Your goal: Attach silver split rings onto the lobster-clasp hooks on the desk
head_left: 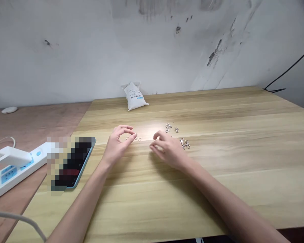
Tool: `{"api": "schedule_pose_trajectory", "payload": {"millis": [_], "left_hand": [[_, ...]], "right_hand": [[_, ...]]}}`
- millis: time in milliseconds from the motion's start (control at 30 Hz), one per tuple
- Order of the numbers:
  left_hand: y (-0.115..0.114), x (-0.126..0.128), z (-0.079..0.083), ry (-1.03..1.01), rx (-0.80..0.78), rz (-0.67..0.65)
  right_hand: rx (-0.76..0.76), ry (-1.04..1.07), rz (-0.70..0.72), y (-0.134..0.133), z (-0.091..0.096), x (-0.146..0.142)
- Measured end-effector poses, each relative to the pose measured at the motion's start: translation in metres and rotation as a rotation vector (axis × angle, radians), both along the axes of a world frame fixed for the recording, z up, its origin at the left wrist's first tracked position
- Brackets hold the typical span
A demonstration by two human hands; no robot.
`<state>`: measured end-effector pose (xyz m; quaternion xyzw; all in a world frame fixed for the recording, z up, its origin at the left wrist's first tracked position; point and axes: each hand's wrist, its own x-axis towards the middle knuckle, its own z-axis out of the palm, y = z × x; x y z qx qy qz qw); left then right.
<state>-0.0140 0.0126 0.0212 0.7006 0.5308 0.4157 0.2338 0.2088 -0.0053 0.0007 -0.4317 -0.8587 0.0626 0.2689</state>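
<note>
My left hand (118, 143) rests on the pale wooden table (218, 175), its fingers curled and its thumb and forefinger pinched at a small metal ring (135, 136). Another small ring (140, 139) lies just to its right. My right hand (167, 148) lies on the table with curled fingers, its fingertips pinched together; whether they hold anything is too small to tell. Behind and right of it lie several small metal clasps, in one cluster (168, 127) and another (184, 143).
A small white bag (134, 96) with a label stands by the wall. A phone (74, 162) lies at the table's left edge. A white power strip (12, 168) with a plugged charger sits on the brown surface to the left. A black cable (286, 72) runs down at the far right.
</note>
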Motion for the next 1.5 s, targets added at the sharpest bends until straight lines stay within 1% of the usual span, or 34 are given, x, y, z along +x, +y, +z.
{"api": "schedule_pose_trajectory", "payload": {"millis": [67,100,167,233,267,333,400,467,533,667,800,1000,1233,1367,1500], "left_hand": [[0.004,-0.007,-0.005,0.224,0.073,-0.063],[0.005,-0.010,-0.008,0.299,0.095,-0.107],[0.007,-0.013,-0.014,0.436,0.126,-0.176],[0.008,-0.014,-0.018,0.524,0.143,-0.205],[0.008,-0.013,-0.020,0.546,0.150,-0.201],[0.009,-0.012,-0.022,0.555,0.165,-0.169],[0.009,-0.011,-0.023,0.559,0.181,-0.146],[0.009,-0.010,-0.024,0.581,0.192,-0.158],[0.009,-0.009,-0.025,0.606,0.192,-0.192],[0.009,-0.009,-0.025,0.610,0.180,-0.217],[0.008,-0.010,-0.024,0.608,0.162,-0.227],[0.009,-0.017,-0.018,0.598,0.181,-0.166],[0.012,-0.028,-0.014,0.577,0.178,-0.099],[0.011,-0.026,-0.015,0.551,0.185,-0.101],[0.010,-0.023,-0.016,0.568,0.183,-0.128]], "right_hand": [[-0.005,-0.032,-0.084,0.007,0.001,0.011],[-0.032,-0.065,-0.074,0.010,0.002,0.016],[-0.114,-0.105,-0.012,0.014,0.005,0.027],[-0.179,-0.095,0.015,0.018,0.008,0.037],[-0.188,-0.072,0.006,0.021,0.008,0.042],[-0.146,-0.007,-0.047,0.027,0.007,0.053],[-0.073,0.042,-0.163,0.036,0.002,0.065],[0.006,0.059,-0.275,0.045,-0.005,0.076],[0.036,0.022,-0.328,0.051,-0.012,0.081],[0.045,-0.114,-0.342,0.054,-0.020,0.072],[0.089,-0.195,-0.295,0.051,-0.018,0.059],[0.135,-0.188,-0.251,0.047,-0.013,0.055],[0.097,-0.242,-0.267,0.047,-0.011,0.053],[0.087,-0.287,-0.277,0.047,-0.008,0.046],[0.062,-0.231,-0.249,0.049,-0.012,0.044]]}}
